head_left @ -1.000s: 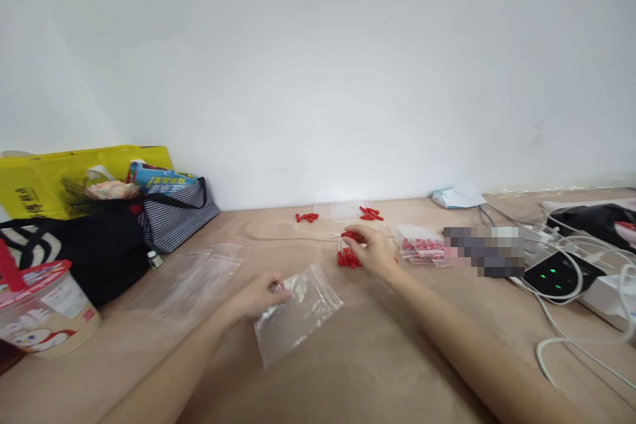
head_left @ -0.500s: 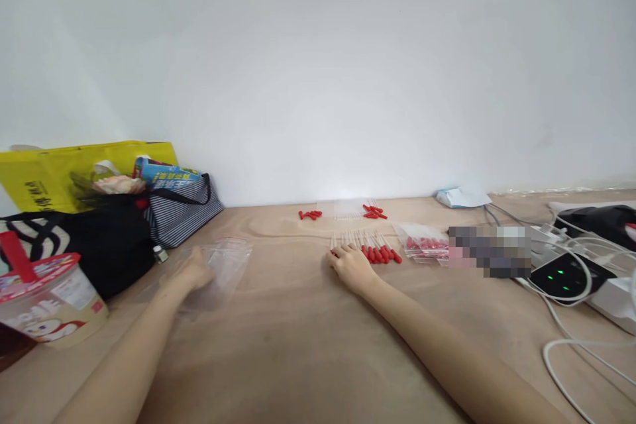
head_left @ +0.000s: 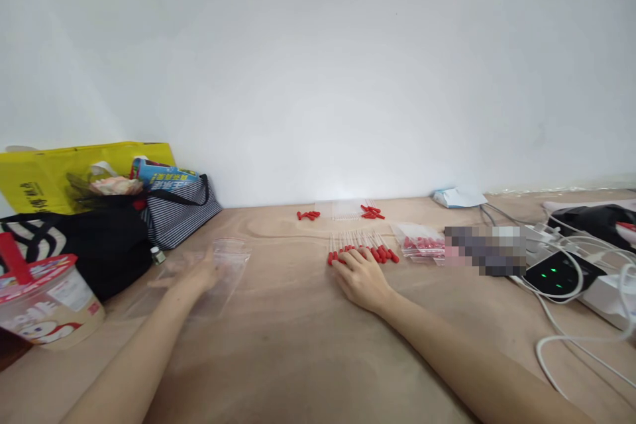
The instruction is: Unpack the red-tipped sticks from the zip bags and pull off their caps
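My left hand [head_left: 196,273] lies flat and blurred on a pile of clear zip bags [head_left: 226,262] on the wooden table [head_left: 308,344], fingers spread. My right hand [head_left: 360,275] rests flat on the table with its fingertips against a row of thin white sticks with red tips [head_left: 362,246]; it holds nothing. Just right of the row lies a clear bag filled with red-tipped sticks [head_left: 421,243]. Two small heaps of loose red caps [head_left: 308,215] [head_left: 371,212] lie near the wall, with a strip of clear tubes [head_left: 345,210] between them.
At the left stand a yellow bag [head_left: 44,175], a black bag [head_left: 94,245], a striped pouch [head_left: 176,215] and a lidded drink cup [head_left: 42,305]. At the right are a power strip [head_left: 559,273], white cables [head_left: 581,338] and a folded blue-white mask [head_left: 457,197].
My left hand carried the clear bag left and set it on the pile of bags. My right hand spread the red-tipped sticks into a row and now lies flat against them.
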### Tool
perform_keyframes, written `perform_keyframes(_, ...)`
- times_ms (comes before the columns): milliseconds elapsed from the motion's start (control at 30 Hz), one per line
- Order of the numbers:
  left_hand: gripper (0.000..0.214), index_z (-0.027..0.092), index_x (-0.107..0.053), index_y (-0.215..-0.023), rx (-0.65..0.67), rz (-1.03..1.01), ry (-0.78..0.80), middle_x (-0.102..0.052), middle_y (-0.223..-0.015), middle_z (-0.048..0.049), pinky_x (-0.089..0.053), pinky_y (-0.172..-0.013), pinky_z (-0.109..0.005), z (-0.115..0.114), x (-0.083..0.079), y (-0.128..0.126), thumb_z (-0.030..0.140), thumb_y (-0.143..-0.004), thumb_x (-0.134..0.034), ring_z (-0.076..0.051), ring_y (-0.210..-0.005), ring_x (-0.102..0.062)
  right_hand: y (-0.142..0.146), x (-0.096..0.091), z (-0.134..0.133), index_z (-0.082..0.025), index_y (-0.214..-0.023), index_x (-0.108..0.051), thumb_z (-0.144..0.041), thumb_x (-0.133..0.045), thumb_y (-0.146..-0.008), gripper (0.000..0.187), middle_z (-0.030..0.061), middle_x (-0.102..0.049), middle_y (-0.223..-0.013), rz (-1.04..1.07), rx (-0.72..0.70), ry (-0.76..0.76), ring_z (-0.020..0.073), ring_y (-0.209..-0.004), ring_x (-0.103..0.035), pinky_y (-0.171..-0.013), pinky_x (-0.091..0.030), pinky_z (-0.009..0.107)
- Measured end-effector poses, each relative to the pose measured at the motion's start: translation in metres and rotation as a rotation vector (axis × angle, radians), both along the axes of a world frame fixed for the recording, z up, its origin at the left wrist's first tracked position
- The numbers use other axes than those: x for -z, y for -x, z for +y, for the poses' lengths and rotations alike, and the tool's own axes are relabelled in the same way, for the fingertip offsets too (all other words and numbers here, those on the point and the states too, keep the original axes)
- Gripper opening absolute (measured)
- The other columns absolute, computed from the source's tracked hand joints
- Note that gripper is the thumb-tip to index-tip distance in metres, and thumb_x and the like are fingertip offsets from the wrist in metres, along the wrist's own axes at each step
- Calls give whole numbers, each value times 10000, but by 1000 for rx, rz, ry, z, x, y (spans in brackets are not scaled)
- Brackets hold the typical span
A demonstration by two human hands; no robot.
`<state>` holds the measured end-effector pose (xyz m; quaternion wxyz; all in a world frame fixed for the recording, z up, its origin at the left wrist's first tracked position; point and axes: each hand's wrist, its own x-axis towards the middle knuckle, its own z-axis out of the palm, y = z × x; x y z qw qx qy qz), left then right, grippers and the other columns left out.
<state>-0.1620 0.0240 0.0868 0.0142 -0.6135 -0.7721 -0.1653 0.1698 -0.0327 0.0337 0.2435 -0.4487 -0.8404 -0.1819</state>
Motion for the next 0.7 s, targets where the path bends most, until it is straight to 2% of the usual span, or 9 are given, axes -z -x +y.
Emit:
perform_keyframes(33,539,139,-465,-1187,-70,71,-12,-339,-1331,-200,-309,-767,-644,-4,-3,-10,476,-767,-443,-486,-1215,-173,-6,-1,-3,-187,-971,-595,-231,-421,-829,229,86,-593,-936,22,-5,-9,204,-866,-473,-786,-275,353)
perform_keyframes(67,551,139,-433,-1221,-44,139,-51,-270,-1364,-210,-256,-808,-667,-8,-6,-21,484,-793,-406,-473,-1239,-118,-14,-2,-6,-192,-975,-597,-224,-429,-819,232,85,-591,-939,39,3,-12,202,-866,-472,-781,-274,349)
perform_keyframes(133,538,129,-400,-1253,70,197,-116,-242,-1372,-211,-192,-904,-638,-14,-6,-46,446,-819,-388,-428,-1267,-86,-34,-8,-8,-196,-972,-605,-213,-435,-804,239,85,-586,-948,74,87,6,203,-876,-472,-773,-277,342)
perform_keyframes(267,509,109,-413,-1237,379,135,-156,-317,-1343,-165,-231,-1008,-460,-23,13,-87,399,-819,-394,-322,-1280,-177,-85,-26,-6,-197,-1037,-570,-263,-482,-747,311,109,-538,-1046,116,525,185,246,-953,-457,-762,-307,362)
perform_keyframes(367,523,134,-414,-1233,556,68,-99,-330,-1344,-142,-240,-1017,-430,-28,33,-102,429,-802,-408,-296,-1276,-208,-117,-36,-5,-192,-1086,-531,-305,-601,-635,470,134,-508,-1087,-31,719,384,294,-1006,-444,-772,-315,416)
perform_keyframes(433,506,161,-425,-1220,609,26,-67,-349,-1335,-123,-259,-1011,-421,-31,44,-105,446,-802,-400,-278,-1272,-230,-130,-38,-4,-192,-1058,-543,-267,-627,-610,462,133,-528,-1060,-84,779,464,289,-988,-479,-766,-327,421)
perform_keyframes(500,487,166,-447,-1193,607,-14,-28,-389,-1305,-113,-279,-1006,-394,-32,49,-105,455,-807,-381,-254,-1254,-278,-136,-39,-2,-192,-999,-573,-199,-587,-647,352,124,-563,-1008,-99,797,486,269,-940,-526,-737,-347,392)
perform_keyframes(600,483,150,-464,-1171,581,-42,19,-404,-1289,-112,-274,-1014,-370,-31,51,-104,454,-809,-368,-242,-1246,-295,-139,-40,2,-182,-881,-622,-125,-489,-710,224,118,-612,-910,-92,791,462,243,-854,-576,-685,-361,342)
perform_keyframes(700,489,144,-464,-1173,577,-46,28,-392,-1299,-117,-264,-1020,-371,-30,51,-103,454,-808,-367,-244,-1253,-282,-140,-44,4,-166,-786,-646,-150,-449,-758,200,127,-638,-815,-74,796,417,236,-786,-595,-649,-359,317)
